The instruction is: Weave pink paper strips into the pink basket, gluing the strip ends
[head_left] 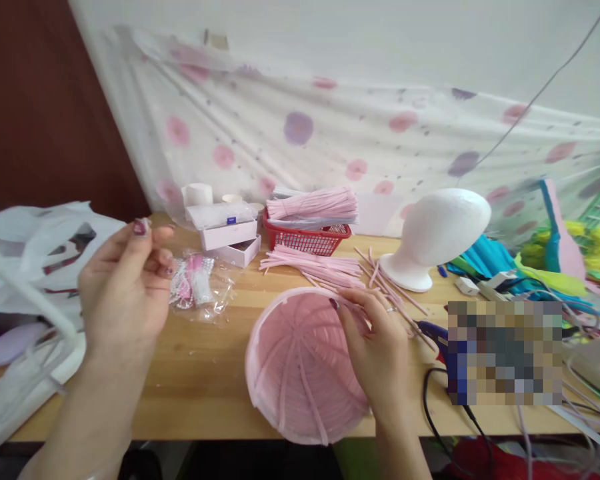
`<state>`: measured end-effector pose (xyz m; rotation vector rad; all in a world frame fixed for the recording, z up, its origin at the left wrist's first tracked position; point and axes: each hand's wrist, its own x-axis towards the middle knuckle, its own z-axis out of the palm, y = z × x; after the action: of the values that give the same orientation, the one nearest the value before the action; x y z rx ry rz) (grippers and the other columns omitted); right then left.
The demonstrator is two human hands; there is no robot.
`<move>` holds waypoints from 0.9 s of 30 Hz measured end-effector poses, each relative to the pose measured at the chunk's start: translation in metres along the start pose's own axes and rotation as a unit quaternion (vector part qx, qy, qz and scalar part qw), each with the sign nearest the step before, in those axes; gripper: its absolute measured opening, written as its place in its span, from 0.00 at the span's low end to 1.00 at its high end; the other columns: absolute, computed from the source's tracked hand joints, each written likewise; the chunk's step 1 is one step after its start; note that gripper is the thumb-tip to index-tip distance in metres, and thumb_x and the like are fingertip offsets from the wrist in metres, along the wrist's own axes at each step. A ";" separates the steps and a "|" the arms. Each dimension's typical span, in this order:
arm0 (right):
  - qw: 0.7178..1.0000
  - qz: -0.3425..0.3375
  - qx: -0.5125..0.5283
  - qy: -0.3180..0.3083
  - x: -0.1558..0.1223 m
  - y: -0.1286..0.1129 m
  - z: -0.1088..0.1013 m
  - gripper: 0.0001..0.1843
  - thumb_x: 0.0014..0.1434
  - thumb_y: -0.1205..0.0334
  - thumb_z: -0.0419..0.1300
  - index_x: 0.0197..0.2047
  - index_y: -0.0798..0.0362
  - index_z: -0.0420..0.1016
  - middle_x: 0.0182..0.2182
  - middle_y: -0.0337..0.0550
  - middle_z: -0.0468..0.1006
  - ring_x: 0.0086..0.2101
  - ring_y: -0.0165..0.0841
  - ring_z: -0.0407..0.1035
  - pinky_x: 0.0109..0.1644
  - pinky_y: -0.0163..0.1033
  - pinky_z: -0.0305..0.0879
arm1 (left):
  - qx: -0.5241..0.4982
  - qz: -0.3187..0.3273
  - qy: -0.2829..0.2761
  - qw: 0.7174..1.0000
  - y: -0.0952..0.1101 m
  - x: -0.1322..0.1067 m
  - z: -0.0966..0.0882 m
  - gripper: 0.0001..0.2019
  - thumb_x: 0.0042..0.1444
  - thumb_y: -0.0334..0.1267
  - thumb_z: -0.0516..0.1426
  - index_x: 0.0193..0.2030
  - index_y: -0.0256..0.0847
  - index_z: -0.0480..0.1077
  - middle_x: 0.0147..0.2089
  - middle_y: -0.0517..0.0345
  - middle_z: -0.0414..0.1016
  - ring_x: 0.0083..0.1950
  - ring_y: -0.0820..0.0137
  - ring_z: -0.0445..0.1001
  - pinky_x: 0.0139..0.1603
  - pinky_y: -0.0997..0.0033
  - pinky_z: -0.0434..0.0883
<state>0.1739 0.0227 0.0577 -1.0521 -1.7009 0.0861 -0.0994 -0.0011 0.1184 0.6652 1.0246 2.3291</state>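
A pink bowl-shaped piece of pipe cleaners [305, 367] lies with its hollow side toward me at the table's front edge. Raised strips run out from its centre to a paler rim. My right hand [375, 333] grips the rim at the upper right, thumb on the near side and fingers over the edge. My left hand [130, 287] is raised above the table at the left, apart from the piece. Its thumb and fingertips are drawn together; anything between them is too small to make out. Loose pink pipe cleaners [315, 265] lie just beyond the piece.
Behind stands a red basket [305, 239] with bundled pipe cleaners. White boxes [229, 235] and a clear bag of beads [195, 283] are to its left. A white foam head [437, 227], a glue gun [437, 337] and cables occupy the right. A white lamp arm [30, 287] crosses the left.
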 end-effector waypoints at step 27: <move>0.992 0.122 -0.022 -0.019 0.004 0.038 -0.012 0.15 0.62 0.47 0.62 0.42 0.47 0.84 0.39 0.47 0.89 0.39 0.46 0.84 0.42 0.50 0.79 | 0.050 -0.198 -0.043 0.978 -0.042 0.006 -0.022 0.24 0.46 0.50 0.76 0.24 0.42 0.67 0.17 0.67 0.71 0.24 0.70 0.79 0.34 0.71 0.80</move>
<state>0.2060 0.0433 0.0462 -1.2957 -1.6088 0.2267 -0.1068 0.0157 0.0745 0.5369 1.1258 1.9005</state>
